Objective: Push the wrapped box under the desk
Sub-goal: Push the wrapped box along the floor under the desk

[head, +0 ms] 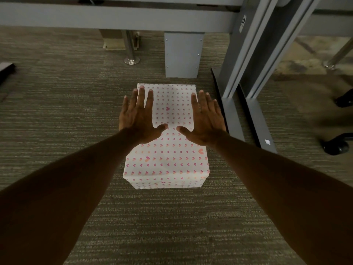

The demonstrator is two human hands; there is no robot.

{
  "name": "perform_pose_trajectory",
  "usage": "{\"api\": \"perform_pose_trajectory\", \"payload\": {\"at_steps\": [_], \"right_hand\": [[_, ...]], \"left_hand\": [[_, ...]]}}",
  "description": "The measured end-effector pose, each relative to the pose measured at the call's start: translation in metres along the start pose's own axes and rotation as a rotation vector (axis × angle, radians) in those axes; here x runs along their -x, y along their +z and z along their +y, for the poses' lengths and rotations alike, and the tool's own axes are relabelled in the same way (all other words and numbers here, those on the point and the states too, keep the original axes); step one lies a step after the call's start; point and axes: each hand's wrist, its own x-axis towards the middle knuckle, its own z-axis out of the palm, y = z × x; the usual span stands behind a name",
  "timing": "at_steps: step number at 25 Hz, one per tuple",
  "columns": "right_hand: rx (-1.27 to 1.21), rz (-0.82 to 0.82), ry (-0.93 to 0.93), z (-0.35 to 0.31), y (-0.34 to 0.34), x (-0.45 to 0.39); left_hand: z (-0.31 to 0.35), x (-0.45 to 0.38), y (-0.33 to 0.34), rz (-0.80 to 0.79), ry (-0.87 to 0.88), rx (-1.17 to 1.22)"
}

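Observation:
The wrapped box [167, 153], white paper with small pink and orange hearts, lies lengthwise on the grey carpet, its far end close to the desk's grey central panel [183, 54]. My left hand [136, 116] is spread flat over the box's left top edge, palm down. My right hand [205, 119] is spread the same way over the right top edge. Whether the palms touch the paper or hover just above it, I cannot tell. The desk's grey front beam [114, 16] crosses the top of the view.
Two grey desk legs with long flat feet [246, 115] stand just right of the box. A chrome leg with a round foot [131, 58] stands farther back on the left. Black chair casters [336, 146] sit at the far right. Carpet extends to the left.

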Motion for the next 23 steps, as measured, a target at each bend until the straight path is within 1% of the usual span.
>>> {"api": "perform_pose_trajectory", "payload": {"at_steps": [5, 14, 18, 20, 23], "right_hand": [[0.000, 0.003, 0.018, 0.002, 0.000, -0.001], [-0.046, 0.006, 0.036, -0.001, 0.001, 0.001], [-0.061, 0.010, 0.041, -0.002, 0.004, 0.002], [-0.083, 0.008, 0.059, 0.000, 0.007, 0.002], [-0.167, 0.028, 0.137, 0.003, 0.011, 0.004]], "left_hand": [[0.000, -0.001, 0.002, 0.011, -0.001, -0.008], [-0.009, 0.004, 0.007, -0.003, -0.017, 0.045], [-0.012, 0.006, 0.008, 0.016, -0.029, 0.061], [-0.013, 0.007, 0.011, -0.013, -0.061, 0.081], [-0.019, 0.008, 0.024, -0.118, -0.148, 0.192]]}}
